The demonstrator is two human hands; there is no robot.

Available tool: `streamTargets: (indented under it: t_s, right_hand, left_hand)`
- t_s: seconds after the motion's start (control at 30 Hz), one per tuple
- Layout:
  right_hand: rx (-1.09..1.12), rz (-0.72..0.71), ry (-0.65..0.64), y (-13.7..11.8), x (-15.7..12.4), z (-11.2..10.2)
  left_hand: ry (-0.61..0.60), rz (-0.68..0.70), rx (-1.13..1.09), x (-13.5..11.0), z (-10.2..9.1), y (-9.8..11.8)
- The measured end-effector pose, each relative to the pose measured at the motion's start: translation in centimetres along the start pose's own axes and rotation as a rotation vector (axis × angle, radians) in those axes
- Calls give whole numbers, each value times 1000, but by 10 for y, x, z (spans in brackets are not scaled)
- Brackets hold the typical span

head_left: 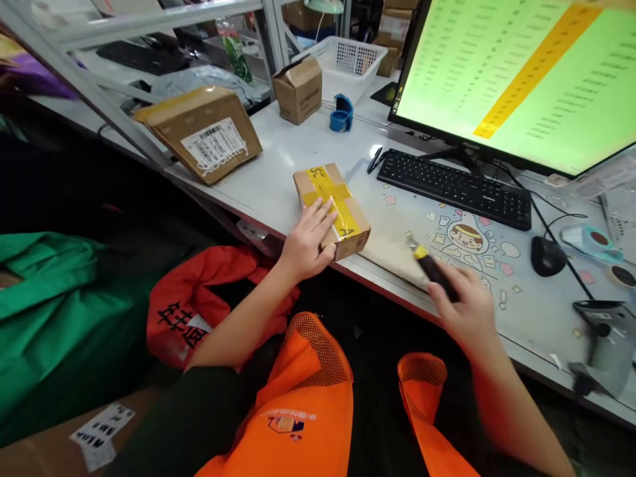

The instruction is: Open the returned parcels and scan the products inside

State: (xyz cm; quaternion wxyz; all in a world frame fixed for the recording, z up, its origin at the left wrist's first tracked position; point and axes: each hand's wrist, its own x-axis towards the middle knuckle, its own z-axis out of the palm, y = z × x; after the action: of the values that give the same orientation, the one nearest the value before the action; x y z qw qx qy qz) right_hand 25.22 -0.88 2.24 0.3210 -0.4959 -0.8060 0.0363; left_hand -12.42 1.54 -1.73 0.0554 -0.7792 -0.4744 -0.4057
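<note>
A small cardboard box [355,207] with yellow tape across its top lies near the front edge of the desk. My left hand [309,242] rests on its near end, fingers spread flat over the tape and thumb along the side. To the right, my right hand [464,301] is wrapped round a utility knife [434,270] with a black and yellow handle. The knife's tip points up and left toward the box, apart from it, above the desk mat [467,255].
A larger labelled carton [203,136] and a small brown box [298,89] stand at the back left, near a blue tape dispenser [341,114] and a white basket [342,63]. Keyboard [452,185], monitor [521,73], mouse [548,256] and a scanner [609,344] occupy the right.
</note>
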Motion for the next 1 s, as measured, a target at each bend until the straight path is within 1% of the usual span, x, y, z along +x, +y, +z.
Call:
streamTargets:
  t_s: [0.07, 0.1, 0.17, 0.23, 0.33, 0.43, 0.6, 0.77, 0.87, 1.0]
  right_hand:
    - [68, -125, -64, -38, 11, 16]
    - [87, -171, -81, -51, 15, 22]
    - [92, -233, -105, -67, 21, 32]
    - [78, -270, -127, -72, 25, 39]
    - [49, -303, -133, -74, 26, 44]
    - [22, -311, -113, -73, 26, 47]
    - [-16, -295, -90, -75, 29, 47]
    - [-49, -306, -80, -83, 30, 45]
    - [-75, -268, -83, -74, 33, 40]
    - [-123, -131, -15, -44, 42, 31]
  left_hand:
    - [-11, 14, -3, 0, 0, -1]
    - [-5, 25, -8, 0, -1, -1]
    - [8, 45, -21, 0, -1, -1]
    - [12, 51, -29, -1, 0, 0]
    - [13, 45, -9, -2, 3, 0]
    - [56, 50, 9, -2, 6, -1]
    - [107, 36, -14, -2, 11, 0]
    - [155, 43, -44, -2, 11, 2]
    - [153, 47, -39, -2, 10, 2]
    - [105, 32, -21, 2, 13, 5]
